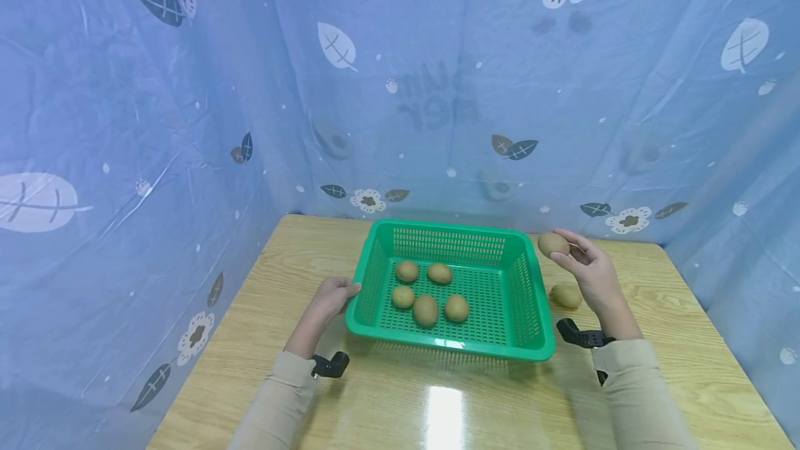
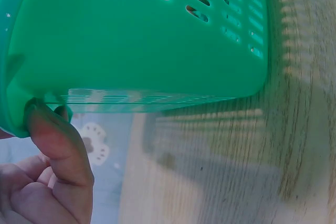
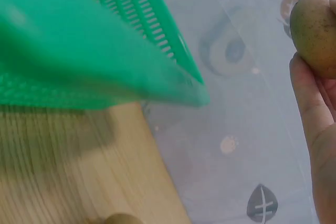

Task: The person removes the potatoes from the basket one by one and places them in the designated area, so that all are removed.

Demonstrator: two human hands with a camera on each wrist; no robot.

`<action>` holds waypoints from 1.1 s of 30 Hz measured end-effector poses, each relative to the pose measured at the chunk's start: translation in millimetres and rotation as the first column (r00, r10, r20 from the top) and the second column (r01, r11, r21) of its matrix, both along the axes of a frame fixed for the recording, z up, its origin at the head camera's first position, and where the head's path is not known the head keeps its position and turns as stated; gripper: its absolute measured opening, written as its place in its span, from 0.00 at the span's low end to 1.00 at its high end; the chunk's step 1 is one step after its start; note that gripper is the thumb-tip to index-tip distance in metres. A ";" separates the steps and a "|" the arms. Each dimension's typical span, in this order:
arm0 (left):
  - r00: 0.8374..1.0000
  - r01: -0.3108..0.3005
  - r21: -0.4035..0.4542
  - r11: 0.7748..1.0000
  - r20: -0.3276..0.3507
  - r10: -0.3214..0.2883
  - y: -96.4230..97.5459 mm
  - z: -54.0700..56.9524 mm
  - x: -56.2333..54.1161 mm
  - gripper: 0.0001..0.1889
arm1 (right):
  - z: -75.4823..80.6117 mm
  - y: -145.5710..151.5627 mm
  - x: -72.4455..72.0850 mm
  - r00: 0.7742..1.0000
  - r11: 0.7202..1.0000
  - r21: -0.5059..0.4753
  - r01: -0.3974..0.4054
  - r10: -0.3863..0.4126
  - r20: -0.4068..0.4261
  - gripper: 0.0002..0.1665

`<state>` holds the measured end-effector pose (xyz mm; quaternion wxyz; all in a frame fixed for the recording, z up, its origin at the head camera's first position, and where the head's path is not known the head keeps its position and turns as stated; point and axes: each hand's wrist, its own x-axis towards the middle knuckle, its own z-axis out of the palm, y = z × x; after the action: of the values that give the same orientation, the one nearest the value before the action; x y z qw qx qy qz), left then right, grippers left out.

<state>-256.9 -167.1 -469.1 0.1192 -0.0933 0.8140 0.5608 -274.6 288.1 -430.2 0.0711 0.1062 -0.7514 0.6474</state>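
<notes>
A green plastic basket [image 1: 446, 346] with slotted walls stands on the table, several potatoes [image 1: 426, 310] lying loose on its floor. At its left end my left hand [image 1: 329, 297] pinches the rim; in the left wrist view the thumb [image 2: 60, 148] bends over the basket's edge. My right hand [image 1: 590, 271] holds a brown oval potato [image 1: 553, 244] between thumb and fingertips, raised beside the basket's right rim. In the right wrist view this potato [image 3: 316, 35] shows speckled skin. Below that hand another potato [image 1: 566, 296] lies on the table, right of the basket.
The wooden table [image 1: 375, 401] reaches back to a blue patterned curtain [image 1: 400, 123], which also hangs along the left and right sides. Black wrist mounts [image 1: 331, 364] sit at both cuffs. The basket's raised rim stands between the right hand and the potatoes inside.
</notes>
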 end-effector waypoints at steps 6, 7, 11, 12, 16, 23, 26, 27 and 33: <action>1.000 0.003 0.005 1.000 -0.003 -0.003 0.5 -0.3 0.1 0.15 | -5.8 12.6 4.1 1.000 0.994 -0.113 0.011 -0.010 0.010 0.29; 1.000 0.003 0.005 1.000 -0.003 -0.003 0.5 -0.5 0.1 0.15 | -7.2 15.2 4.8 1.000 0.992 -0.122 0.022 -0.020 0.020 0.29; 1.000 0.000 0.008 1.000 -0.005 0.000 1.0 -0.1 -0.2 0.15 | -14.0 26.4 6.6 0.994 0.993 -0.076 0.094 -0.090 0.054 0.30; 1.000 0.000 0.008 1.000 -0.005 0.000 1.0 0.0 -0.3 0.15 | -16.2 29.6 7.0 0.992 0.992 -0.069 0.110 -0.106 0.066 0.30; 1.000 0.002 0.007 1.000 -0.006 -0.001 0.7 0.2 0.0 0.16 | -27.3 44.2 10.0 0.981 0.986 -0.048 0.163 -0.157 0.112 0.30; 1.000 0.002 0.016 1.000 -0.003 -0.001 -0.1 0.2 0.8 0.16 | -46.8 66.9 16.9 0.953 0.970 -0.045 0.240 -0.226 0.202 0.34; 1.000 0.001 0.016 1.000 -0.005 -0.001 0.0 0.6 1.2 0.16 | -51.5 73.8 18.9 0.934 0.961 0.005 0.275 -0.269 0.234 0.35; 1.000 0.001 0.015 1.000 -0.006 0.000 0.1 0.5 1.2 0.16 | -52.6 76.0 19.2 0.928 0.957 0.028 0.287 -0.285 0.238 0.36; 1.000 -0.003 0.004 1.000 0.000 0.003 0.5 0.4 0.9 0.16 | -60.1 89.0 19.4 0.891 0.924 0.119 0.364 -0.383 0.244 0.38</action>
<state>-256.0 -166.6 -468.7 0.1186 -0.0944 0.8127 0.5626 -255.1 377.0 -490.3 0.0900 -0.1245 -0.7827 0.6032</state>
